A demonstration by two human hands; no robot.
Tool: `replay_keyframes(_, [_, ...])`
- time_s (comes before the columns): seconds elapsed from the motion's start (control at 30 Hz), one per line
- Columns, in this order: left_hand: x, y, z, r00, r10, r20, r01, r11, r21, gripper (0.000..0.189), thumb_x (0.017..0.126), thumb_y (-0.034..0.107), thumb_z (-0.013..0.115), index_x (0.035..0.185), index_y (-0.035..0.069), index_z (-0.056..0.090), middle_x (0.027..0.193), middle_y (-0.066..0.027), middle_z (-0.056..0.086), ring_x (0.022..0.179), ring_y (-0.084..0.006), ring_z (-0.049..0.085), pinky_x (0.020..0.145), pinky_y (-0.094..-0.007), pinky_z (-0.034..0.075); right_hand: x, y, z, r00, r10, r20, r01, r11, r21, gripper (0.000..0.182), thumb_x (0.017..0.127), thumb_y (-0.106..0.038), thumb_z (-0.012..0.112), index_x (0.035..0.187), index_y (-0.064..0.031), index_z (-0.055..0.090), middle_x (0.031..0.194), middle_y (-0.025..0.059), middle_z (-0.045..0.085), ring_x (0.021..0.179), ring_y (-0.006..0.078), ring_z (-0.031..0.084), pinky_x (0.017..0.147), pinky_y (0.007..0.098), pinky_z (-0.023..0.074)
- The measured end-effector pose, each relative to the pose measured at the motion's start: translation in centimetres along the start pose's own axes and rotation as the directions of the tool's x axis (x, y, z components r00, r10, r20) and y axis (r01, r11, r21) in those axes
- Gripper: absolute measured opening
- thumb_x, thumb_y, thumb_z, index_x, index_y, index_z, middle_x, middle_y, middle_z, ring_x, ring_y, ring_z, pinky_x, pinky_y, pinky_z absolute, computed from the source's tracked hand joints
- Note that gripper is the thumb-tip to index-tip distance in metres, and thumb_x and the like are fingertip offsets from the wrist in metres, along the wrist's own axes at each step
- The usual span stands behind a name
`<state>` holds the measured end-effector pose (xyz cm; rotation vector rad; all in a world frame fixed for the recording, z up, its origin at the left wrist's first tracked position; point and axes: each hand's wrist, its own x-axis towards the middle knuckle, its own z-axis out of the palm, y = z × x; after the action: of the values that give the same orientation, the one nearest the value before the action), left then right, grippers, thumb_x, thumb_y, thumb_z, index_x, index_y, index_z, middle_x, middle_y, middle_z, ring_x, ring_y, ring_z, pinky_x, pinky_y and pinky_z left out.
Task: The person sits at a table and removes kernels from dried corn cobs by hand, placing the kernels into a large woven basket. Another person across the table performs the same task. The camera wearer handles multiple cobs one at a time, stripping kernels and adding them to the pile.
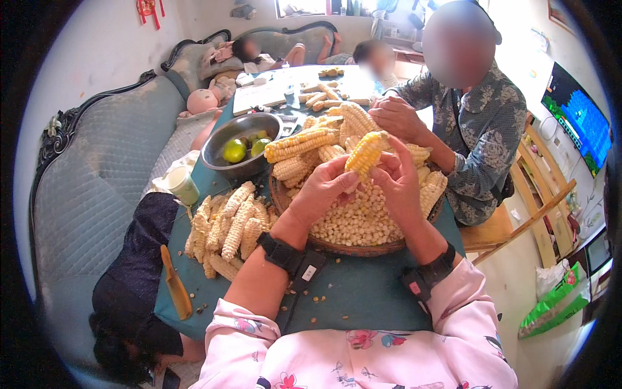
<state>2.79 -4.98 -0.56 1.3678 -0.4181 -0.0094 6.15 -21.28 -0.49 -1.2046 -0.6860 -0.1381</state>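
Both my hands hold one yellow ear of corn (pixel 365 154) above a woven basket (pixel 335 247). My left hand (pixel 326 187) grips its lower left side, and my right hand (pixel 399 177) has its thumb at the base and fingers near the top. Under them lie loose pale corn kernels (pixel 357 223). Whole ears of corn (pixel 303 143) are heaped on the basket's far side. Left of the basket is a pile of bare corn cobs (pixel 238 228). Black straps with small boxes are on both my wrists.
A metal bowl (pixel 228 170) with green fruit, a paper cup (pixel 182 185) and a wooden tool (pixel 176 287) stand or lie at the left on the blue-green table (pixel 359 291). A person (pixel 481 141) sits at the right, hands together by the corn. Other people are on or beside the sofa (pixel 107 160).
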Motion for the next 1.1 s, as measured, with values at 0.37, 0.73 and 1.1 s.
replay_keyframes(0.37, [0.0, 0.2, 0.4, 0.995, 0.025, -0.093, -0.052, 0.953, -0.299, 0.039, 0.079, 0.017, 0.066, 0.109, 0.008, 0.044, 0.085, -0.0014, 0.055, 0.066, -0.0096, 0.055, 0.054, -0.0210, 0.047, -0.1, 0.3, -0.3, 0.997, 0.075, -0.026, -0.079, 0.960, -0.270, 0.024, 0.085, -0.010, 0.057, 0.107, -0.0011, 0.053, 0.092, 0.0046, 0.060, 0.070, 0.0038, 0.050, 0.061, 0.0171, 0.0421])
replay_keyframes(0.73, [0.5, -0.5, -0.3, 0.952, 0.007, -0.306, -0.173, 0.836, -0.521, 0.014, 0.084, 0.008, 0.056, 0.091, 0.008, 0.044, 0.067, 0.0019, 0.047, 0.054, -0.0063, 0.044, 0.044, -0.0194, 0.034, -0.3, 0.2, -0.1, 0.994, 0.108, 0.025, -0.098, 0.965, -0.243, 0.016, 0.088, -0.013, 0.054, 0.098, -0.0020, 0.056, 0.075, 0.0018, 0.060, 0.061, 0.0038, 0.050, 0.053, 0.0184, 0.0414])
replay_keyframes(1.1, [0.6, -0.1, 0.9, 0.857, 0.093, -0.507, -0.175, 0.978, -0.117, 0.036, 0.082, 0.008, 0.057, 0.113, 0.006, 0.038, 0.077, -0.0011, 0.050, 0.058, -0.0064, 0.046, 0.048, -0.0195, 0.039, -0.9, 0.4, -0.5, 0.988, 0.143, 0.056, -0.116, 0.934, -0.338, 0.014, 0.088, -0.013, 0.051, 0.098, -0.0042, 0.055, 0.074, 0.0009, 0.058, 0.060, 0.0031, 0.049, 0.052, 0.0177, 0.0400])
